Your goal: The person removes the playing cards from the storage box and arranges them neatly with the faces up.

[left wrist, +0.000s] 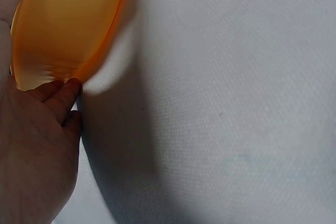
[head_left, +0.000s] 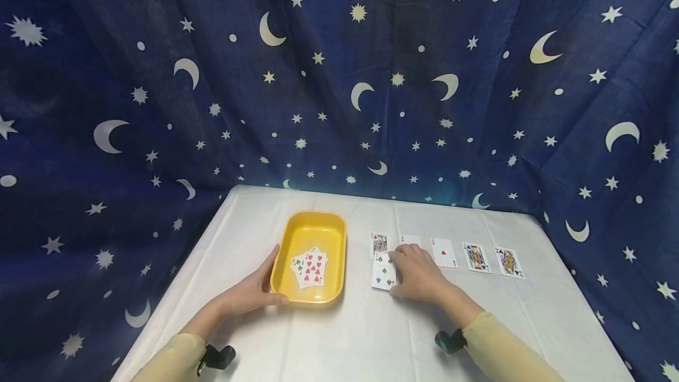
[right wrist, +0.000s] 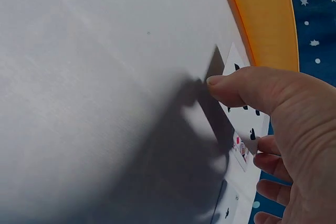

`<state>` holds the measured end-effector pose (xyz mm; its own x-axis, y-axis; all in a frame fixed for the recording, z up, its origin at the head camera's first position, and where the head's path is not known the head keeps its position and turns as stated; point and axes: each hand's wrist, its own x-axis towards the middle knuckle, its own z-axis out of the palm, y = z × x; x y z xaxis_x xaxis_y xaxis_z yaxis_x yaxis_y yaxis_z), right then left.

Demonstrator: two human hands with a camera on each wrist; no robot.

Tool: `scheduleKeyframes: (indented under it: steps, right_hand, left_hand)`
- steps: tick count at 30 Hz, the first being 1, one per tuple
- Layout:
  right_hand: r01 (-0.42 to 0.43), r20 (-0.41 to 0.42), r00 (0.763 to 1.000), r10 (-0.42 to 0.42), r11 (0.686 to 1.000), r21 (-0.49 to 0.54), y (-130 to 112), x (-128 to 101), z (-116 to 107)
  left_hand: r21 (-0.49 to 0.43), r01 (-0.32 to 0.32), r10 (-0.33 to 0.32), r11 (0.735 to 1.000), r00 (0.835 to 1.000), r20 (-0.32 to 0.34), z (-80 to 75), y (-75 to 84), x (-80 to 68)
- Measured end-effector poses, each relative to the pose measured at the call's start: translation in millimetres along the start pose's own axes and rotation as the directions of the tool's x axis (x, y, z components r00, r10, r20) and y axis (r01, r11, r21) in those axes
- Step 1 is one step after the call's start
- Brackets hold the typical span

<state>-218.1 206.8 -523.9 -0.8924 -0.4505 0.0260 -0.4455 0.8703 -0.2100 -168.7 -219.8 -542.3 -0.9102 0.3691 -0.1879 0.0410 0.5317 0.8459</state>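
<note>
My left hand (head_left: 251, 290) grips the near left corner of a yellow tray (head_left: 339, 264), its fingers along the left side and thumb at the front. Inside the tray lies a hearts playing card (head_left: 315, 269) over a black-suited one. With thumb and fingertips my right hand (head_left: 421, 273) pinches a spades playing card (head_left: 383, 270) by its edges. That card is held just off the cloth, as its shadow in the right wrist view shows. Behind it is a red face card (head_left: 379, 242), partly covered. An ace (head_left: 409, 239) beyond the right hand is partly hidden.
Rightward along the row lie the ace of hearts (head_left: 444, 252) and two face cards, one (head_left: 476, 257) beside the other (head_left: 509, 262). A white cloth (head_left: 361, 346) covers the table. Dark blue curtains (head_left: 318, 87) with moons and stars hang around the table's back and sides.
</note>
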Motion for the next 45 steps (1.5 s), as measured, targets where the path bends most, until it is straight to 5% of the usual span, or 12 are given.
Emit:
scheduleKeyframes:
  steps: [45]
  right_hand:
    - [0.052,0.103,0.993,-0.057,0.997,0.052,-5.7,-10.0,6.4]
  left_hand:
    - [-0.012,0.003,-0.003,1.000,1.000,0.000,-0.3,-0.1,-0.1]
